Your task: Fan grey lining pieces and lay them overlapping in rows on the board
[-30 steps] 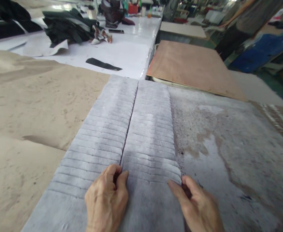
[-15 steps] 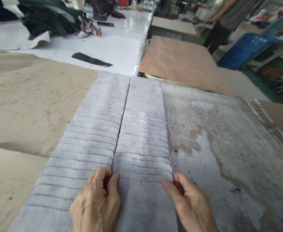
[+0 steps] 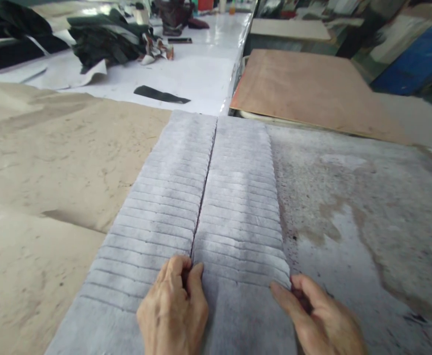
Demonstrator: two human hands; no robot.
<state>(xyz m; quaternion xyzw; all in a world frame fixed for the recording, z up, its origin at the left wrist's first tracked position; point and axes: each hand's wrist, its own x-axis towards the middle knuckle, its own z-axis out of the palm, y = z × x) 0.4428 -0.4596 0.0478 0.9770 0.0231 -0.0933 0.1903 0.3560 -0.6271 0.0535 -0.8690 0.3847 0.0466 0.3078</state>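
Note:
Two long rows of overlapping light-grey, felt-like sheets run away from me side by side, a dark narrow gap between them. The left row [image 3: 145,207] lies partly beneath my left hand [image 3: 175,308]. At the near end of the right row [image 3: 240,197], my left hand pinches the left edge of the front grey sheet [image 3: 247,315], thumb on top. My right hand [image 3: 319,313] holds that sheet's right edge, its thumb on the upper face and curled fingers at the side. The fingertips under the edges are hidden.
Brown paper [image 3: 71,162] covers the table on the left, and a stained grey surface [image 3: 348,197] is on the right. Beyond lie a dark strip [image 3: 162,94], a dark material pile [image 3: 105,42] and a brown board [image 3: 308,91]. A blurred person [image 3: 363,29] stands behind.
The whole view has shifted, so the rows and table things appear farther right. Both hands keep their grip at the front sheet's edges, and the sheets look the same.

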